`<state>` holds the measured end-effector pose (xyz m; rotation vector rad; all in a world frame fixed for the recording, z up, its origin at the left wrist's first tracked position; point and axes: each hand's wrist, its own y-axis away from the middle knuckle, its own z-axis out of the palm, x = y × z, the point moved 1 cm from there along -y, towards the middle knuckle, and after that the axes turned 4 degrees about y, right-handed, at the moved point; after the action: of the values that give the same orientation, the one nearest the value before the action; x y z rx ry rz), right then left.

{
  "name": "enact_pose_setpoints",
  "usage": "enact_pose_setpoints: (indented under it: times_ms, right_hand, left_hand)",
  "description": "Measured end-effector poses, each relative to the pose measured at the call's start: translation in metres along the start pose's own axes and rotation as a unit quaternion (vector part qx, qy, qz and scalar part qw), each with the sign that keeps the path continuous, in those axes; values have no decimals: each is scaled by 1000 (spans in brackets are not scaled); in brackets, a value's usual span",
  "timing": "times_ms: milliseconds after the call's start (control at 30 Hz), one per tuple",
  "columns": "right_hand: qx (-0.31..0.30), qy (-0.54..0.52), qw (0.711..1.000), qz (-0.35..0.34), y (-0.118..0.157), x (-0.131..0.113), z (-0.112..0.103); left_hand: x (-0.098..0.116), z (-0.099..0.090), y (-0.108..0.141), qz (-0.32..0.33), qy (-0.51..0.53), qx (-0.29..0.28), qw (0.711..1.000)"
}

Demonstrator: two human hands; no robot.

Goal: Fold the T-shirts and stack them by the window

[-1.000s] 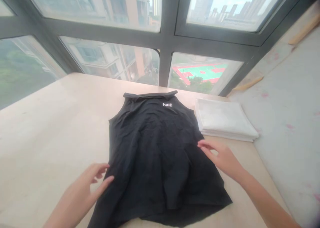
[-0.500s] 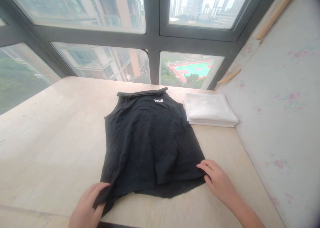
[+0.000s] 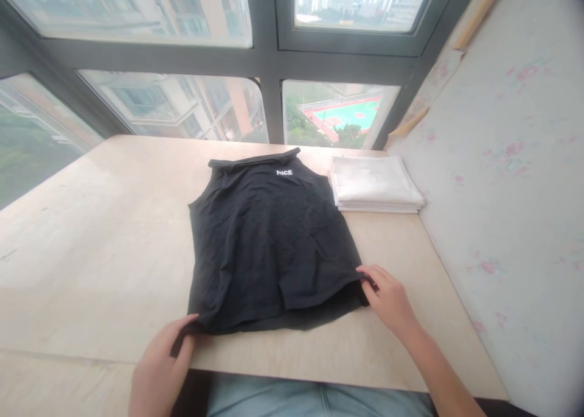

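Note:
A black sleeveless shirt [image 3: 274,240] lies spread on a pale wooden surface, its neck end toward the window and its hem toward me. White letters reading "NICE" show near its top right. My left hand [image 3: 162,362] pinches the hem's left corner, with cloth bunched between thumb and fingers. At the right corner, my right hand [image 3: 385,295] grips the upper layer of the hem and lifts it slightly. Below that raised edge the lower layer shows, resting on the wood.
Folded white cloths [image 3: 376,182] sit stacked right of the shirt, close to the flowered wall [image 3: 502,192]. Grey window frames [image 3: 269,64] rise behind the wooden surface [image 3: 100,240]. My legs in light blue-green clothing [image 3: 283,395] are at the near edge.
The right hem corner's upper layer has been raised, opening a gap above the lower layer. The left corner now lies straighter. My view has tilted down, showing my legs.

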<state>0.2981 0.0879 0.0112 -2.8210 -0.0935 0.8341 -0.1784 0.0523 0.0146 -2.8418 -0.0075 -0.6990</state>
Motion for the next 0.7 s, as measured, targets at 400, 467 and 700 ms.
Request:
enact_pose_setpoints:
  times_ms: [400, 467, 700]
  right_hand:
    - [-11, 8, 1000, 17, -2, 18, -25]
    - [-33, 28, 999, 7, -1, 20, -24]
    - [-25, 59, 996, -70, 8, 24, -15]
  left_hand:
    - [24, -16, -5, -80, 126, -75, 986]
    - [25, -16, -3, -74, 120, -74, 987]
    - [29, -17, 0, -97, 161, -90, 978]
